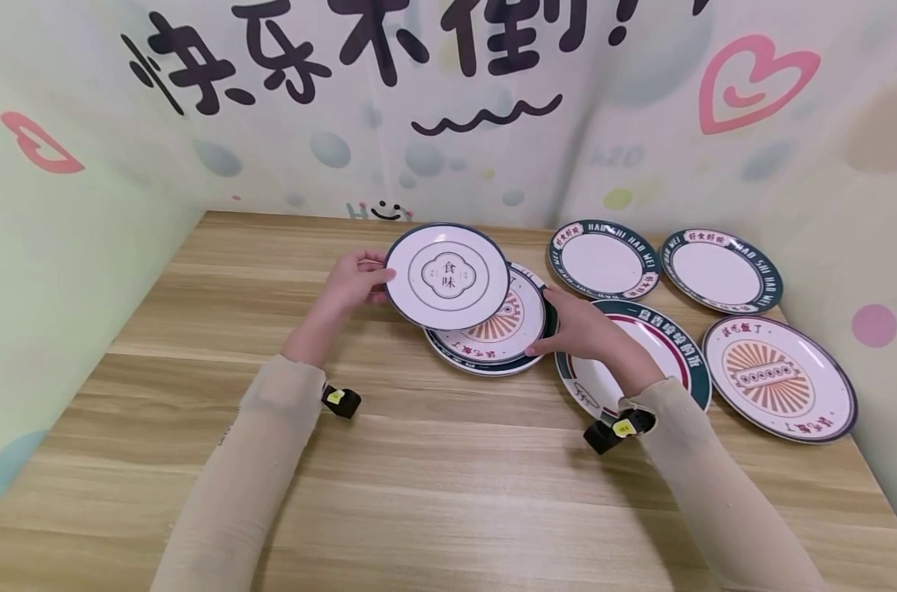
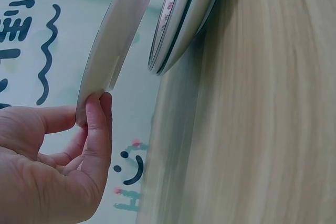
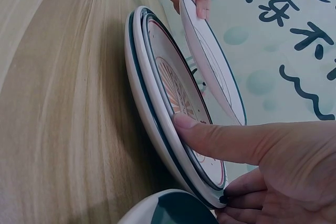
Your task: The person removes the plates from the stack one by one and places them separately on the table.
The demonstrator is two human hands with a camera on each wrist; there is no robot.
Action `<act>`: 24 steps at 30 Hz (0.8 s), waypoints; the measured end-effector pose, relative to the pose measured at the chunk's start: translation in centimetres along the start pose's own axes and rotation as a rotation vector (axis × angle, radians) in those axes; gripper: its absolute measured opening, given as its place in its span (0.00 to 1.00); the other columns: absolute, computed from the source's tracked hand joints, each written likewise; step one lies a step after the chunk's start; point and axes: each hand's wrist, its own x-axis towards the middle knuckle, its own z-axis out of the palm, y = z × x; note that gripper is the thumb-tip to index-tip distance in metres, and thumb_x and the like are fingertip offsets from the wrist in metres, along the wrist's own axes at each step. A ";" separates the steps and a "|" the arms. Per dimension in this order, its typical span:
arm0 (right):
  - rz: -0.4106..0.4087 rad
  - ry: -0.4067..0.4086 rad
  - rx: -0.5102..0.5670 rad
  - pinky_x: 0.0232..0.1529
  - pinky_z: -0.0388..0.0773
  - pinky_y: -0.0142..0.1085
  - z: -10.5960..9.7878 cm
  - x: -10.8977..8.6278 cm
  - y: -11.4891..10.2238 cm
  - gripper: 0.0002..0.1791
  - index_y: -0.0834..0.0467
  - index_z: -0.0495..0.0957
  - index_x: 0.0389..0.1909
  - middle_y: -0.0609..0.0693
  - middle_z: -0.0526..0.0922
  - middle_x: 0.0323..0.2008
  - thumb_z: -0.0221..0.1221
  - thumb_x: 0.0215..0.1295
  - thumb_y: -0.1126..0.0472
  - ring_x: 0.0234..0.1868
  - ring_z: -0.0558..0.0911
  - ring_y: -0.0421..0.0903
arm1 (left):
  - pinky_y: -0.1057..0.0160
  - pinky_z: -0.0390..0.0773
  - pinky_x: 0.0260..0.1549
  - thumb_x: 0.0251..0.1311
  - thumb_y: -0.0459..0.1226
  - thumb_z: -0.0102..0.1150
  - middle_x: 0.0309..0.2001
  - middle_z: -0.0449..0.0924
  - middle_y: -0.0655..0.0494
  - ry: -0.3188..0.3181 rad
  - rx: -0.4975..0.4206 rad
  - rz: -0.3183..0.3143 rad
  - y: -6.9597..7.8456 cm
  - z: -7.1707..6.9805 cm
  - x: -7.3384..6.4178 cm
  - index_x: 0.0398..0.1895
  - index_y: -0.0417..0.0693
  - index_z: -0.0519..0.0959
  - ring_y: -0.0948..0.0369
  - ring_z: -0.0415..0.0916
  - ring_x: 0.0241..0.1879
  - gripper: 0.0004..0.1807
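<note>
My left hand (image 1: 359, 279) pinches the left rim of a white plate (image 1: 448, 308) with a dark blue edge, thumb on top and fingers beneath. In the left wrist view this plate (image 2: 113, 40) is apart from the stack of plates (image 2: 178, 19). On the table, the stack (image 1: 485, 356) has a sunburst-patterned plate on top of a green-rimmed one. The held plate overlaps part of it in the head view. My right hand (image 1: 584, 329) grips the stack's right edge. In the right wrist view its thumb (image 3: 220, 137) lies on the upper rim, with fingers at the outer edge.
Right of the stack lies a large green-rimmed plate (image 1: 658, 349), partly under my right arm. Two smaller green-rimmed plates (image 1: 603, 259) (image 1: 718, 271) lie behind it, near the wall. Another sunburst plate (image 1: 825, 382) lies at the table's right edge. A printed backdrop (image 1: 478, 164) stands behind the wooden table (image 1: 433, 493).
</note>
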 end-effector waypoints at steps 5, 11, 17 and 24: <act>0.001 0.000 0.002 0.76 0.55 0.57 0.1 0.1 0.1 0.58 0.66 0.48 0.78 0.66 0.49 0.78 0.72 0.56 0.48 0.78 0.52 0.66 | 0.71 0.84 0.35 0.69 0.33 0.58 0.61 0.74 0.43 0.014 -0.010 -0.007 -0.1 -0.6 0.2 0.65 0.39 0.67 0.65 0.76 0.34 0.24; 0.009 -0.002 -0.005 0.76 0.55 0.58 0.1 0.2 0.1 0.58 0.65 0.48 0.78 0.66 0.48 0.78 0.72 0.56 0.48 0.78 0.52 0.66 | 0.75 0.80 0.27 0.69 0.33 0.58 0.55 0.75 0.47 0.046 -0.020 -0.012 0.2 -1.2 0.1 0.61 0.41 0.68 0.65 0.76 0.32 0.20; 0.012 0.001 -0.003 0.76 0.55 0.58 0.1 0.2 0.1 0.58 0.65 0.48 0.78 0.66 0.48 0.78 0.72 0.56 0.48 0.78 0.52 0.65 | 0.74 0.81 0.27 0.69 0.32 0.57 0.55 0.74 0.47 0.064 -0.064 -0.022 0.2 -1.8 0.4 0.60 0.41 0.68 0.65 0.77 0.32 0.19; 0.014 0.002 -0.002 0.76 0.56 0.58 0.1 0.2 0.1 0.58 0.65 0.48 0.78 0.65 0.48 0.78 0.72 0.56 0.48 0.78 0.52 0.65 | 0.75 0.81 0.28 0.70 0.34 0.56 0.58 0.73 0.46 0.095 -0.072 -0.035 0.4 -2.3 0.4 0.65 0.42 0.66 0.64 0.77 0.34 0.22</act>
